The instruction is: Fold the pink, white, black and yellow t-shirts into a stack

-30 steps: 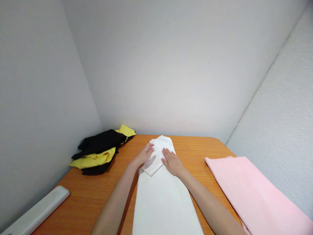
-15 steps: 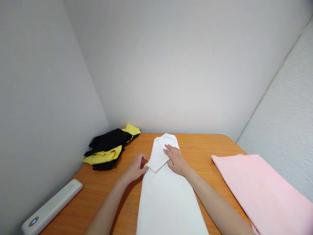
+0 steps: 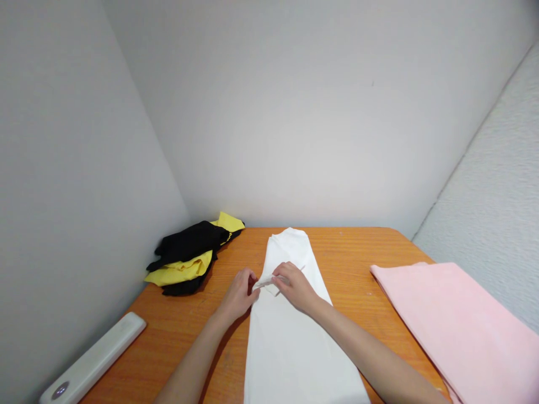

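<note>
Wood-grain desk (image 3: 345,247) against pale walls (image 3: 286,123), clothing laid across the lower frame.
At lower left lies a white bar-shaped device (image 3: 95,359); beyond it, a crumpled black-and-yellow clothing pile (image 3: 189,246), both seemingly set aside. A long folded white garment (image 3: 295,353) runs lengthwise through lower centre: left-hand fingers (image 3: 252,276) pinch its left edge, right-hand fingers (image 3: 281,271) grasp the raised flap (image 3: 265,279), probably to control the crease. Folded pink cloth (image 3: 455,314) rests apart at lower right.
</note>
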Motion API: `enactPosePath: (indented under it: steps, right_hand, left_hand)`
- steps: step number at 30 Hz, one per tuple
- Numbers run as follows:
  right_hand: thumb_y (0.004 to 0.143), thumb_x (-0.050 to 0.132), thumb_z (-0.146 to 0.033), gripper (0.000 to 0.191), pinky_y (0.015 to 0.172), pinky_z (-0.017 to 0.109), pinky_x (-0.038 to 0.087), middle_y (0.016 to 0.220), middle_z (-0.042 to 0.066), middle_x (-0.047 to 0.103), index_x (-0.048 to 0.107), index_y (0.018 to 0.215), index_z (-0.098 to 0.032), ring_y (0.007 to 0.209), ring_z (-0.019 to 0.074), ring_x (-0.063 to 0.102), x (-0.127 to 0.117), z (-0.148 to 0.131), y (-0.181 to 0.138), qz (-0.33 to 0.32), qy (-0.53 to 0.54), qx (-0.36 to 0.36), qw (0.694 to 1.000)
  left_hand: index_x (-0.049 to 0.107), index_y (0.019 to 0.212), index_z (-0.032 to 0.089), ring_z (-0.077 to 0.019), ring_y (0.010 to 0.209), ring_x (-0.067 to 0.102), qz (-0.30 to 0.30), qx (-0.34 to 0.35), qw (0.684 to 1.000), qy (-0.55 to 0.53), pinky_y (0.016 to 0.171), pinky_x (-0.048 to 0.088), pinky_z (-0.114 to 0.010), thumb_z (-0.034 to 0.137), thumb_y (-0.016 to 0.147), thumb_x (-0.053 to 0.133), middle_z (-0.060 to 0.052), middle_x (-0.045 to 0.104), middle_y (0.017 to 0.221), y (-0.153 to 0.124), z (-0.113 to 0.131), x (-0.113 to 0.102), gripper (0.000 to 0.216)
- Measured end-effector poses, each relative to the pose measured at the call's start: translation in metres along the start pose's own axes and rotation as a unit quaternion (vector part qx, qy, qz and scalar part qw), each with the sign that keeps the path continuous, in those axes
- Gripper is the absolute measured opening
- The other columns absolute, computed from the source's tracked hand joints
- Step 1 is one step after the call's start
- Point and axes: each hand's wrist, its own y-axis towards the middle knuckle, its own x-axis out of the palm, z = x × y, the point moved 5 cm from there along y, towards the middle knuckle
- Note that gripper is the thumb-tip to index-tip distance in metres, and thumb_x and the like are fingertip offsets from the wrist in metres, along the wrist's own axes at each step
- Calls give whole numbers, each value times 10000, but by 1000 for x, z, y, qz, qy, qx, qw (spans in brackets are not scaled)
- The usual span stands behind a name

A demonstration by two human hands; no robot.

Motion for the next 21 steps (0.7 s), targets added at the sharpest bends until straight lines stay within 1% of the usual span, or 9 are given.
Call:
enactPosePath:
  steps: [4, 8, 10, 12, 13, 15, 16, 17, 21]
  right_hand:
    - [932, 541, -254, 131, 768, 286, 431, 848, 19, 627, 618, 842, -198, 833, 164, 564, 5, 14, 1, 14, 54, 55, 997]
    - [949, 511, -263, 153, 719, 264, 424, 840, 9, 626, 615, 856, -200, 786, 149, 564, 5, 17, 1, 17, 78, 71, 994]
    - [944, 513, -247, 133, 730, 271, 419, 840, 11, 617, 606, 860, -201, 800, 153, 558, 3, 13, 0, 5, 64, 51, 997]
    - [914, 552, -222, 53, 773, 291, 415, 875, 18, 610, 597, 893, -202, 855, 168, 551, 2, 5, -1, -27, 31, 5, 999]
    - [884, 596, -228, 44, 797, 307, 413, 907, 24, 605, 592, 920, -203, 889, 181, 543, 2, 0, -3, -47, 7, -22, 999]
    - [811, 694, -281, 213, 824, 339, 408, 978, 40, 591, 578, 973, -204, 938, 211, 522, 3, -8, -5, -83, -47, -64, 993]
    - [784, 725, -306, 278, 824, 350, 408, 1001, 47, 582, 570, 990, -203, 947, 222, 512, 3, -11, -6, -94, -74, -73, 990]
    - [777, 732, -314, 298, 817, 353, 410, 1008, 52, 575, 564, 996, -200, 946, 227, 505, 3, -12, -7, -99, -97, -75, 987]
    - [861, 589, -169, 109, 805, 339, 413, 954, 59, 569, 562, 965, -186, 928, 217, 503, 2, -13, -6, -82, -155, -70, 982]
  left_hand:
    - [466, 914, 213, -191, 869, 517, -12, 8, 1000, 12, 803, 438, -332, 171, 787, 509, -15, 534, 906, -1, 6, -3, 141]
    - [468, 924, 216, -183, 852, 513, -16, 40, 999, 16, 780, 433, -317, 152, 818, 456, -15, 529, 905, -2, 14, -5, 124]
    - [473, 915, 216, -179, 835, 513, -15, 51, 998, 22, 766, 430, -312, 145, 828, 441, -13, 528, 892, -2, 16, -4, 118]
    - [477, 910, 216, -181, 827, 515, -11, 49, 998, 29, 757, 430, -312, 147, 827, 447, -11, 529, 879, -2, 16, -3, 112]
    - [477, 908, 216, -183, 830, 518, -9, 44, 998, 32, 756, 432, -315, 155, 827, 456, -11, 531, 878, -1, 16, -2, 103]
    - [471, 903, 216, -190, 840, 523, -5, 38, 999, 33, 757, 436, -321, 171, 827, 476, -12, 534, 881, 0, 15, -1, 88]
    - [468, 899, 217, -192, 842, 525, -4, 37, 999, 33, 756, 438, -323, 174, 826, 483, -13, 534, 882, 0, 14, 0, 86]
    - [466, 895, 218, -192, 839, 527, -1, 38, 999, 33, 751, 439, -323, 173, 827, 484, -13, 535, 881, 0, 14, 0, 84]
    - [466, 905, 221, -183, 803, 533, 5, 48, 999, 26, 723, 441, -310, 156, 849, 449, -10, 539, 871, 1, 14, -1, 87]
